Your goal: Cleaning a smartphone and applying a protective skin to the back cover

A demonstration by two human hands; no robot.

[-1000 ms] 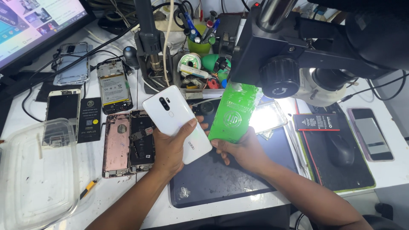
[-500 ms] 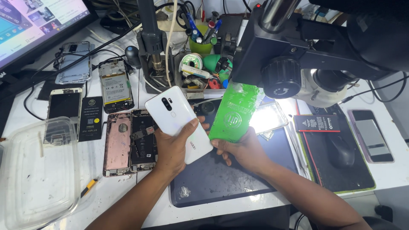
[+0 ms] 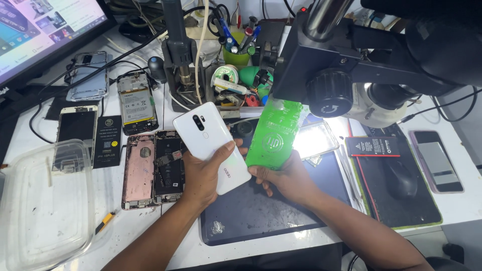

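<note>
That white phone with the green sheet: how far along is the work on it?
Done: the white phone looks closed, back cover on. In hand: left hand grips it back-up; right hand holds the green rectangular sheet beside it. Left: the sheet is not on the phone; the pink opened phone lies apart.

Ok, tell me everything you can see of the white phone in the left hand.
The white phone is a slim glossy slab with rounded corners, seen from the back, with a dark vertical camera strip near its upper end. It is tilted, top toward the upper left, held above the dark work mat. The left hand grips its lower half, thumb across the back. Its screen side is hidden. It looks intact.
</note>
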